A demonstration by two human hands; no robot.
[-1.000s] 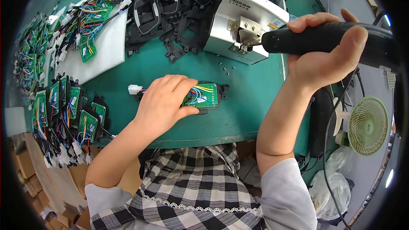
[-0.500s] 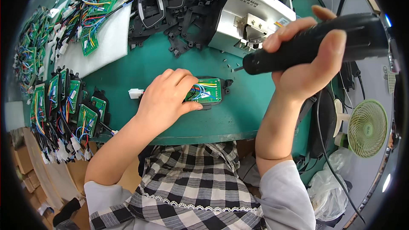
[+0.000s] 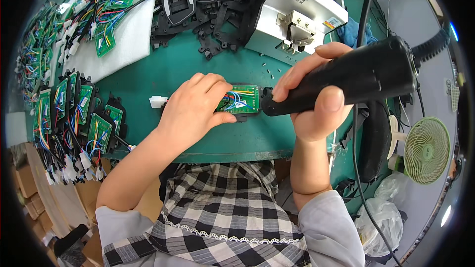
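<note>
The left hand (image 3: 190,111) is lying flat on a small green board (image 3: 241,100) and pressing it down on the green bench (image 3: 198,69). It is probably holding the board this way so it cannot slide. The board is sitting near the front edge of the bench, right in front of the person, with coloured wires on top and a white plug (image 3: 158,101) sticking out to the left.

The right hand (image 3: 316,104) is gripping a fat black driver (image 3: 346,81) tight, fingers wrapped all around it. The driver is pointing sideways, and its tip is sitting at the right edge of the board, touching it or almost touching it. A black cord is going up from the back of the driver.

A white machine (image 3: 297,15) is standing behind the board. Black frames (image 3: 198,0) are piled at the back. More green boards (image 3: 74,109) are lined up on the left, and a small fan (image 3: 425,149) is standing on the right.

One second ago the driver was up high beside the white machine, far from the board. Half a second ago it was coming down. Now its tip is down at the board. The left hand has stayed on the board all this time.
</note>
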